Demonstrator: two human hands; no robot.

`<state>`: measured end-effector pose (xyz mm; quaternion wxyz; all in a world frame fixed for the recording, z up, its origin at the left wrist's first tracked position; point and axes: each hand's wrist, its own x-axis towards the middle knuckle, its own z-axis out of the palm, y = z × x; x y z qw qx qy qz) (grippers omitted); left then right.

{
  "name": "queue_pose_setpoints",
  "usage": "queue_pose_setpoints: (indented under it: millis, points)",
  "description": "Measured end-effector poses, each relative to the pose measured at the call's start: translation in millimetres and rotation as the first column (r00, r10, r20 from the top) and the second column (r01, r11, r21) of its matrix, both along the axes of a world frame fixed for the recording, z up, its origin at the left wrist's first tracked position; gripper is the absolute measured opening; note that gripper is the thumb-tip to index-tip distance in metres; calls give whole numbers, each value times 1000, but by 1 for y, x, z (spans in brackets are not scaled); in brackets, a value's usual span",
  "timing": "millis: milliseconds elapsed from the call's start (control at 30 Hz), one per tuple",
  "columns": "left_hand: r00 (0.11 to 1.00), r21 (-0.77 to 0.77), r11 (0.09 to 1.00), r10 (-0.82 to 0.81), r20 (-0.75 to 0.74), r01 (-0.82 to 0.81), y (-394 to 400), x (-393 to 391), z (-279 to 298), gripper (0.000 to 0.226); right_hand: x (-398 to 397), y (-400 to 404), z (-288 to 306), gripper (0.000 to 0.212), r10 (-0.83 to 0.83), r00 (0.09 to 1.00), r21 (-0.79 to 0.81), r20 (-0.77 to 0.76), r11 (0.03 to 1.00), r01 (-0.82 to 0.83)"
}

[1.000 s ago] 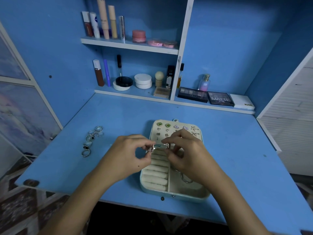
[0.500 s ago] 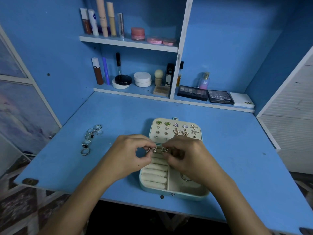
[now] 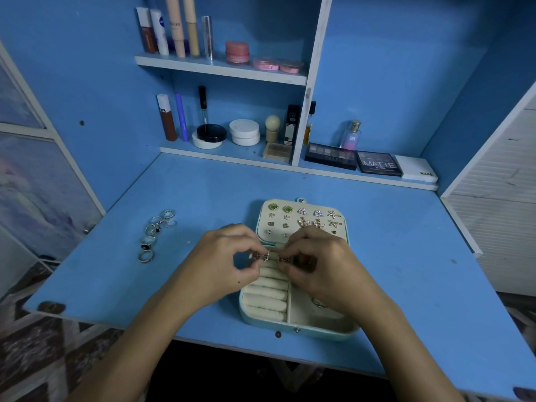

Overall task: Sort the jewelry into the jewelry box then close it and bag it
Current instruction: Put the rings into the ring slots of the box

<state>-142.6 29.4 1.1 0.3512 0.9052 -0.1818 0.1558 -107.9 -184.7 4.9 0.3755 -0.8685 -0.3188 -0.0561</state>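
On the blue desk (image 3: 406, 242), open jewelry box (image 3: 298, 326) lengthwise away, hands each pinching an earring (image 3: 262, 256)

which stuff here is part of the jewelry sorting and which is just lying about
In the job:
open cream jewelry box
small metal earrings pinched by left hand and right hand
silver rings on the desk

Lying about:
makeup tubes on the top shelf
pink jars
dark eyeshadow palettes
perfume bottle

Two bare forearms reach in from the bottom edge, sleeveless to the frame's limit; left hand (image 3: 223, 264) and right hand (image 3: 324, 268) wear no gloves.
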Motion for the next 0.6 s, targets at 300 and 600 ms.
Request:
queue_pose_setpoints:
  millis: [300,600]
  points:
    - [1000,61,998,17,9,-18,-2,4,-1,14,-3,4,4,4,-21,1000,-23,-17,1000,21]
    - [999,17,1000,-6,-49,7,0,4,-2,13,-6,8,6,6,-48,998,-42,-32,998,46]
